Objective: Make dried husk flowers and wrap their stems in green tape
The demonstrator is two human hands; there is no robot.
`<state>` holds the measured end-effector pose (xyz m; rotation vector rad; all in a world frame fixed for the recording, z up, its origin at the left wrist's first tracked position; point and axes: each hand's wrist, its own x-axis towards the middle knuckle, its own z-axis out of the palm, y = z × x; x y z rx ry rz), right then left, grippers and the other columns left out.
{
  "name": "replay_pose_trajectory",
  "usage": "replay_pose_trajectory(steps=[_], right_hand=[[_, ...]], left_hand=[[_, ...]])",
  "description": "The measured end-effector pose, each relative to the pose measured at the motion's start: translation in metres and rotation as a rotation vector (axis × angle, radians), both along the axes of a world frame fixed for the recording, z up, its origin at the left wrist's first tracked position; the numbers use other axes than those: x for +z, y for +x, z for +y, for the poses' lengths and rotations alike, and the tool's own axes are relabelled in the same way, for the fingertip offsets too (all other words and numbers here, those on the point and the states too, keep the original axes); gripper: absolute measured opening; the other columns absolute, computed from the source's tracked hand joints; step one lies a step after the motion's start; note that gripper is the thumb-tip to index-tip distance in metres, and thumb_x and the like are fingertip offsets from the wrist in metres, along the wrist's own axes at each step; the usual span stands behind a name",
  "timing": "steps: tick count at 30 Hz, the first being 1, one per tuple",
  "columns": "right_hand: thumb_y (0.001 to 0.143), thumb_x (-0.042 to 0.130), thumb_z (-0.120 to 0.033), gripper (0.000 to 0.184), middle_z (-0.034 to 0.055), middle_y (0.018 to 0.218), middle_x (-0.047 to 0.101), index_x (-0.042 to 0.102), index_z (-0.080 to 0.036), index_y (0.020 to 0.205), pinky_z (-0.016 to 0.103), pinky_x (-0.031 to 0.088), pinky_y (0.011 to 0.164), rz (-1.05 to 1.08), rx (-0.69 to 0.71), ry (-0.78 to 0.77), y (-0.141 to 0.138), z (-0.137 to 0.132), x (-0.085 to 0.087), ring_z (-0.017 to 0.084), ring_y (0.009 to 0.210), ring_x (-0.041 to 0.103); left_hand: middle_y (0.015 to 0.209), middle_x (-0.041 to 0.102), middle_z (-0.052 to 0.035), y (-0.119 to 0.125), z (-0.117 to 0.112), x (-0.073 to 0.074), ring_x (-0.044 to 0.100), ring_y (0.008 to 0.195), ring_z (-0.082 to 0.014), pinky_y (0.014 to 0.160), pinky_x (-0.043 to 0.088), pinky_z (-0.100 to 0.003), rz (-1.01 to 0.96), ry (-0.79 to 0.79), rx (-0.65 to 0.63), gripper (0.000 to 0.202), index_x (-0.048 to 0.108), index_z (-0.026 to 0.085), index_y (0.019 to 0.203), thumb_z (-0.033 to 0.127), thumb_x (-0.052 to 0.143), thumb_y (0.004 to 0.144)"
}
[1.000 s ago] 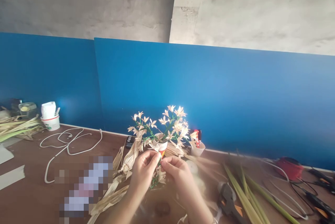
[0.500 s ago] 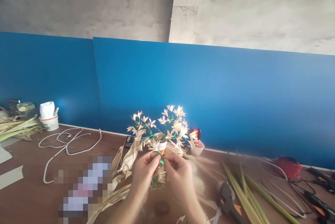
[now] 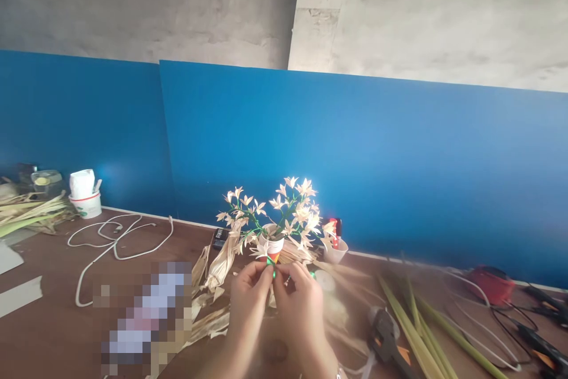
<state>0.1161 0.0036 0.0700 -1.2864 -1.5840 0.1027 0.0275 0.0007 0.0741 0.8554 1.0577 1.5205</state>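
My left hand [image 3: 249,291] and my right hand [image 3: 302,295] meet low in the middle of the view, thumbs and fingers pinched together. Between the fingertips is a strip of green tape [image 3: 271,261]; a bit of green also shows by the right knuckles. Just beyond them stands a paper cup [image 3: 272,246] holding green-stemmed branches with pale corn-husk flowers [image 3: 304,213]. Whatever the tape wraps is mostly hidden by the hands. Dried corn husks [image 3: 219,269] lie to the left of the cup.
A glue gun [image 3: 387,334] and green leaf strips [image 3: 412,320] lie on the right, near a red container [image 3: 490,284]. A white cable [image 3: 116,240], a blurred-out object [image 3: 146,320] and a white tub [image 3: 86,206] are on the left. A blue partition [image 3: 355,160] borders the table.
My hands have drawn closer together and the right has rolled inward. The flower and green stem that showed below them are now largely hidden. The view has shifted slightly.
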Motion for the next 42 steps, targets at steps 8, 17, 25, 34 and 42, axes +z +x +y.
replay_pose_trajectory(steps=[8, 17, 25, 34, 42], right_hand=[[0.080, 0.050, -0.019, 0.018, 0.0003, 0.061, 0.062, 0.063, -0.019, 0.068, 0.022, 0.040, 0.049, -0.011, 0.010, 0.049, 0.000, -0.002, 0.005, 0.013, 0.052, 0.054], [0.081, 0.051, -0.024, 0.019, 0.0046, 0.067, 0.065, 0.067, -0.018, 0.072, 0.025, 0.041, 0.054, 0.049, 0.034, -0.076, -0.002, -0.005, 0.005, 0.016, 0.057, 0.056], [0.079, 0.057, -0.043, 0.031, 0.0026, 0.065, 0.063, 0.072, -0.016, 0.082, 0.024, 0.036, 0.054, 0.505, 0.427, -0.495, 0.022, -0.001, 0.029, 0.015, 0.061, 0.052], [0.070, 0.065, -0.036, 0.030, -0.0030, 0.048, 0.044, 0.060, -0.014, 0.049, 0.023, 0.023, 0.047, 0.519, 0.469, -0.611, 0.027, -0.003, 0.038, 0.009, 0.049, 0.034], [0.061, 0.075, -0.035, 0.026, -0.0045, 0.047, 0.043, 0.062, -0.014, 0.054, 0.021, 0.021, 0.045, 0.846, 0.469, -0.665, 0.025, -0.004, 0.035, 0.007, 0.046, 0.029]], left_hand=[[0.061, 0.061, -0.0003, -0.002, 0.000, 0.005, 0.051, 0.059, -0.0133, 0.054, 0.041, -0.020, 0.024, 0.083, 0.049, 0.021, 0.065, 0.014, 0.067, 0.035, 0.072, 0.065], [0.061, 0.063, -0.0006, 0.000, -0.003, 0.006, 0.055, 0.062, -0.0158, 0.056, 0.042, -0.022, 0.049, 0.077, 0.056, 0.017, 0.068, 0.016, 0.071, 0.032, 0.067, 0.069], [0.050, 0.055, 0.0022, -0.019, 0.007, 0.017, 0.039, 0.045, -0.0098, 0.046, 0.029, -0.021, 0.213, 0.062, -0.214, 0.021, 0.069, 0.016, 0.063, 0.037, 0.070, 0.066], [0.050, 0.051, 0.0025, -0.025, 0.001, 0.024, 0.037, 0.048, -0.0097, 0.047, 0.025, -0.022, 0.367, 0.037, -0.404, 0.022, 0.063, 0.015, 0.056, 0.033, 0.069, 0.067], [0.044, 0.041, 0.0072, -0.020, 0.001, 0.021, 0.029, 0.042, -0.0066, 0.043, 0.016, -0.022, 0.181, -0.094, -0.451, 0.028, 0.060, 0.016, 0.059, 0.041, 0.073, 0.061]])
